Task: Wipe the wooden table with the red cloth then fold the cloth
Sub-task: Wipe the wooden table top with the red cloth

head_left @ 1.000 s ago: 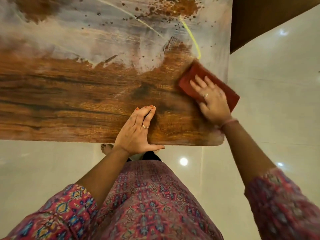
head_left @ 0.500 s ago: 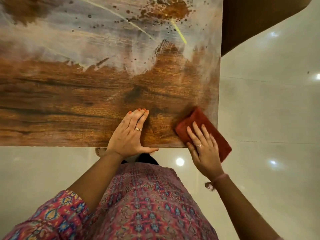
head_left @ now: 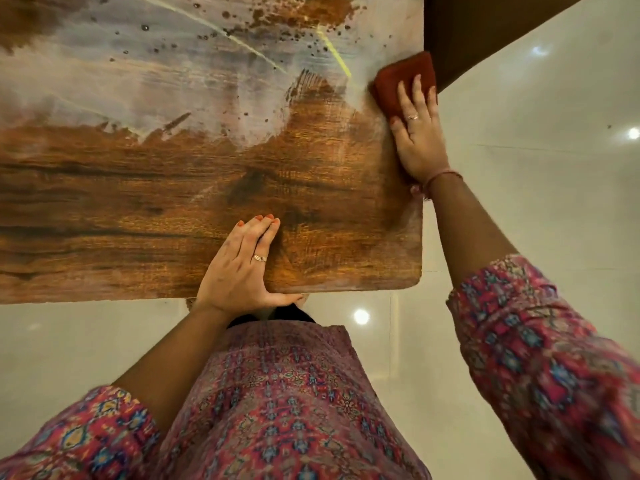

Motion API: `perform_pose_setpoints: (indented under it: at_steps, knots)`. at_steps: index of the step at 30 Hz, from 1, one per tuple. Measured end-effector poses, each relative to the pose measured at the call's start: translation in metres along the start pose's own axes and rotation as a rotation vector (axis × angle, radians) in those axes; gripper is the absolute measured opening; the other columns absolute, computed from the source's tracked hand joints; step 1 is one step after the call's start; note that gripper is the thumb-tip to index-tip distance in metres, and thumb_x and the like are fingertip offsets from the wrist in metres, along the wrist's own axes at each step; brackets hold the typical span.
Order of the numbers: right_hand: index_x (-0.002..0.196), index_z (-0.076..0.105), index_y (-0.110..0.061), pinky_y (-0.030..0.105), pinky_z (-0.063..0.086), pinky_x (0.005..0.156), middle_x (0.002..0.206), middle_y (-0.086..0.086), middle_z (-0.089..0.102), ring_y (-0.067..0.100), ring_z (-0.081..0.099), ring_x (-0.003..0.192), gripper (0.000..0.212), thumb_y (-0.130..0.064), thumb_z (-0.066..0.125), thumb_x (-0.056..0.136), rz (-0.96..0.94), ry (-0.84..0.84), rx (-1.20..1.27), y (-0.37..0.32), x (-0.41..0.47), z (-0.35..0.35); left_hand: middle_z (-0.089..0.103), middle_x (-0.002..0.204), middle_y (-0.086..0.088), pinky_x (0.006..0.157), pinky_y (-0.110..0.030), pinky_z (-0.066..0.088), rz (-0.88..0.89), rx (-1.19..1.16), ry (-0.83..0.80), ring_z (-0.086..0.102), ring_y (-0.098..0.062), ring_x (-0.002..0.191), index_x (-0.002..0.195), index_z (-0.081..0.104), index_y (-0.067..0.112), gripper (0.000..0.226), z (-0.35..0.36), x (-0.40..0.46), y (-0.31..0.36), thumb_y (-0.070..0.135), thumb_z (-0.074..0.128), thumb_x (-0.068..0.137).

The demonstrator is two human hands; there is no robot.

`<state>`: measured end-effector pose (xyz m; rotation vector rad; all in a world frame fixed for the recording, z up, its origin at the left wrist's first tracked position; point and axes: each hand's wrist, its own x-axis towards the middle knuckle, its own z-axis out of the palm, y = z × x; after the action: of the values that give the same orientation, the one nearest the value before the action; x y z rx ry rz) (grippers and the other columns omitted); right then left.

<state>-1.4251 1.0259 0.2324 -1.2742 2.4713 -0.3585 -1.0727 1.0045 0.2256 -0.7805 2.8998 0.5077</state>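
The wooden table [head_left: 138, 209] fills the upper left; its far part is hazy white with dark specks and a yellow streak, its near part shows bare brown grain. A folded red cloth [head_left: 398, 81] lies at the table's right edge, partly overhanging it. My right hand [head_left: 417, 133] presses flat on the cloth with straight fingers and covers its near half. My left hand [head_left: 242, 268] rests flat on the table's near edge, fingers together, thumb along the rim.
Glossy pale floor tiles [head_left: 536, 168] surround the table on the right and in front. A dark brown surface [head_left: 485, 32] sits beyond the table's far right corner. My patterned pink clothing [head_left: 284, 403] fills the lower view.
My right hand slid the cloth from the table's near right corner back up along the right edge toward the far side. My left hand stayed in place.
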Motion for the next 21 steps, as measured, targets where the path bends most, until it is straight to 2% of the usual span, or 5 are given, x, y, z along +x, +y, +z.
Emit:
perform_pose_setpoints:
  at_steps: [4,8,10,14,21]
  knots:
    - [0.150,0.023,-0.019,0.039,0.005,0.119,0.159,0.004,0.014,0.029,0.002,0.147,0.052,-0.030,0.035,0.101,-0.049,-0.018,0.028,0.006,-0.089,0.012,0.043,0.141,-0.020,0.114,-0.046,0.025,0.008,0.025,0.002,0.037,-0.032,0.132,0.142,0.034,-0.005,0.118,0.001,0.001,0.001,0.084,0.049,0.066]
    - [0.149,0.021,-0.022,0.046,0.015,0.119,0.158,-0.003,0.011,0.023,0.001,0.147,0.052,-0.031,0.033,0.099,-0.031,-0.100,0.035,0.010,-0.225,0.029,0.041,0.143,-0.020,0.115,-0.045,0.022,0.013,0.035,-0.007,0.035,-0.032,0.133,0.143,0.031,-0.004,0.117,0.002,0.001,-0.001,0.084,0.047,0.067]
    - [0.149,0.020,-0.024,0.046,0.018,0.118,0.157,-0.005,0.012,0.020,0.002,0.147,0.053,-0.035,0.031,0.099,-0.025,-0.139,0.007,0.015,-0.256,0.031,0.041,0.143,-0.019,0.115,-0.045,0.022,0.007,0.024,-0.011,0.036,-0.032,0.133,0.143,0.032,-0.003,0.116,0.003,0.001,0.000,0.084,0.046,0.068]
    - [0.148,0.024,-0.024,0.047,0.021,0.117,0.156,-0.001,0.017,0.023,0.008,0.146,0.052,-0.034,0.034,0.097,-0.090,-0.101,-0.028,0.015,-0.210,0.023,0.042,0.143,-0.019,0.115,-0.046,0.022,0.005,0.016,-0.010,0.036,-0.032,0.133,0.142,0.034,-0.004,0.115,0.002,0.002,0.001,0.085,0.043,0.070]
    - [0.149,0.029,-0.026,0.041,0.014,0.119,0.158,0.002,0.021,0.027,0.013,0.146,0.054,-0.034,0.034,0.095,-0.014,0.046,-0.140,-0.009,-0.006,0.000,0.043,0.141,-0.020,0.114,-0.045,0.023,0.004,0.037,-0.015,0.035,-0.031,0.133,0.141,0.035,-0.004,0.115,-0.002,0.002,0.003,0.086,0.039,0.070]
